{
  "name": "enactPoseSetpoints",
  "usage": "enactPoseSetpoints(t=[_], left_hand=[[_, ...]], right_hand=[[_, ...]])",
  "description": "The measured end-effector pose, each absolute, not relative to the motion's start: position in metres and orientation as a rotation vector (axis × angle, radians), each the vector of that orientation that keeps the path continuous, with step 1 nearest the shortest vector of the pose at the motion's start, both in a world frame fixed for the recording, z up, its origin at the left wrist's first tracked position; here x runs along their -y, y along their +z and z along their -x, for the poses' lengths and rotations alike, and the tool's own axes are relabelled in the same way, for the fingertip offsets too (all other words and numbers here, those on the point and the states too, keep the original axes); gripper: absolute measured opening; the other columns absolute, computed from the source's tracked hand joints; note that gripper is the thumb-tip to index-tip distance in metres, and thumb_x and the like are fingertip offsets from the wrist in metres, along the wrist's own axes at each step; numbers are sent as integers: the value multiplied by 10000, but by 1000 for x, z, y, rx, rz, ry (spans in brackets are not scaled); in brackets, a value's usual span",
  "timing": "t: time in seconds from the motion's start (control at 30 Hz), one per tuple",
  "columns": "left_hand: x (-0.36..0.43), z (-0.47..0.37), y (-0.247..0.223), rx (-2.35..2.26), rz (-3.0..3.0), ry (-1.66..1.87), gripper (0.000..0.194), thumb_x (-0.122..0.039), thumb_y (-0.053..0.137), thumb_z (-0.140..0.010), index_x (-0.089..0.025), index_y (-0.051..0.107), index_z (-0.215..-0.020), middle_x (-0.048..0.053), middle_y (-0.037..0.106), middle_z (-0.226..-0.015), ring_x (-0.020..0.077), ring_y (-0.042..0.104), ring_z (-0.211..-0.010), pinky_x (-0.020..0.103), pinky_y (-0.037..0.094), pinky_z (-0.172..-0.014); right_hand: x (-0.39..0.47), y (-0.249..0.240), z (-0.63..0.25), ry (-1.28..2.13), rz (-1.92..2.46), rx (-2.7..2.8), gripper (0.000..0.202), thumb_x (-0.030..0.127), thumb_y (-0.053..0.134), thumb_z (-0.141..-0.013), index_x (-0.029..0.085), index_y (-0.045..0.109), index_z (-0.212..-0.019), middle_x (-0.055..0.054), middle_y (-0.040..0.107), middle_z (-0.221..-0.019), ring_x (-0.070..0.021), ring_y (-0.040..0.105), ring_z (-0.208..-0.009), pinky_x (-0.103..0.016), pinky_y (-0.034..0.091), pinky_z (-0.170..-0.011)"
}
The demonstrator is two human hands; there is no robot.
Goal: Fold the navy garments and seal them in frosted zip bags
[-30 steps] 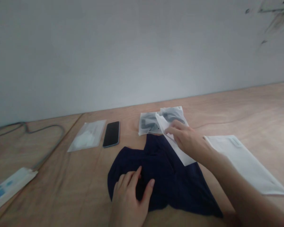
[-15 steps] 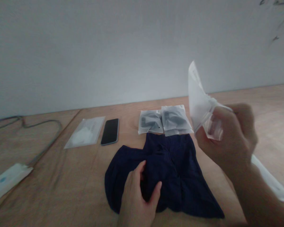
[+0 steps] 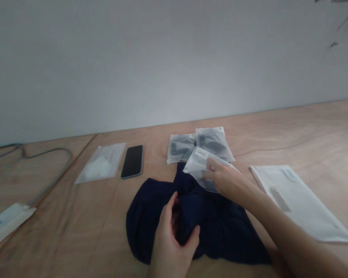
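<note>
A navy blue cloth item [image 3: 162, 204], possibly a bag, lies crumpled on the wooden table. My left hand [image 3: 174, 239] curves its thumb and fingers around a raised fold of it, with a dark hollow between them. My right hand [image 3: 220, 175] grips a frosted plastic pouch [image 3: 198, 160] with a small white label, above the cloth's far part. Whatever lies inside that pouch is hard to make out. Just behind are two more frosted pouches, a left one [image 3: 179, 148] and a right one [image 3: 213, 141], each with dark contents.
A black-screened phone [image 3: 132, 162] lies left of the cloth, beside a flat clear pouch [image 3: 100, 164] with something white inside. On the right lies a large white pouch [image 3: 301, 204]. A white power strip [image 3: 8, 222] with a grey cable [image 3: 56, 181] sits at far left. Behind the table rises a wall [image 3: 133, 65].
My right hand has swung down and left from its raised position, bringing the frosted pouch over the cloth. The large white pouch on the right is now uncovered. My left hand has barely moved.
</note>
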State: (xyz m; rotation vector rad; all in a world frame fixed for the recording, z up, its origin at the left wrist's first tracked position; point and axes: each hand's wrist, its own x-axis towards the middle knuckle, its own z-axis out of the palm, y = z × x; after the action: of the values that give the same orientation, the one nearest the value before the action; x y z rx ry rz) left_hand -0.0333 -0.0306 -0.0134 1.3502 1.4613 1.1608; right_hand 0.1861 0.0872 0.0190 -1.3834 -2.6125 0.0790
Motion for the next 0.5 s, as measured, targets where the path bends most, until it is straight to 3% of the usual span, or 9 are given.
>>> enactPoseSetpoints(t=[0.13, 0.23, 0.37, 0.5], left_hand=[[34, 39, 2, -1438, -1025, 1057, 543, -297, 899, -703, -185, 760, -1216, 126, 793, -1216, 352, 750, -1149, 432, 603, -1024], [41, 55, 5, -1403, -681, 1079, 413, -312, 907, -697, -169, 807, -1071, 118, 832, -1078, 360, 775, -1088, 437, 627, -970], [47, 82, 3, -1113, -208, 1183, 299, -206, 836, -734, -231, 819, -1032, 77, 828, -1144, 359, 719, -1239, 503, 552, -1103], [44, 79, 11, -824, -142, 1209, 430, -291, 809, -774, -316, 783, -1202, 37, 776, -1306, 358, 567, -1429, 548, 410, -1229]], right_hand=[[-85, 19, -184, 225, 1342, 2558, 265, 78, 574, -967, 208, 735, -1133, -102, 655, -1146, -189, 654, -830, -308, 545, -723], [-80, 22, -180, 355, 1321, 2487, 237, 169, 710, -939, 200, 692, -1173, -104, 652, -1200, -228, 702, -909, -361, 598, -796], [-76, 20, -171, 445, 1298, 2455, 406, 174, 827, -850, 202, 654, -1216, -112, 636, -1234, -260, 717, -987, -419, 619, -871], [-74, 14, -162, 488, 1262, 2426, 463, 174, 839, -818, 191, 640, -1236, -123, 617, -1261, -259, 700, -972, -452, 625, -865]])
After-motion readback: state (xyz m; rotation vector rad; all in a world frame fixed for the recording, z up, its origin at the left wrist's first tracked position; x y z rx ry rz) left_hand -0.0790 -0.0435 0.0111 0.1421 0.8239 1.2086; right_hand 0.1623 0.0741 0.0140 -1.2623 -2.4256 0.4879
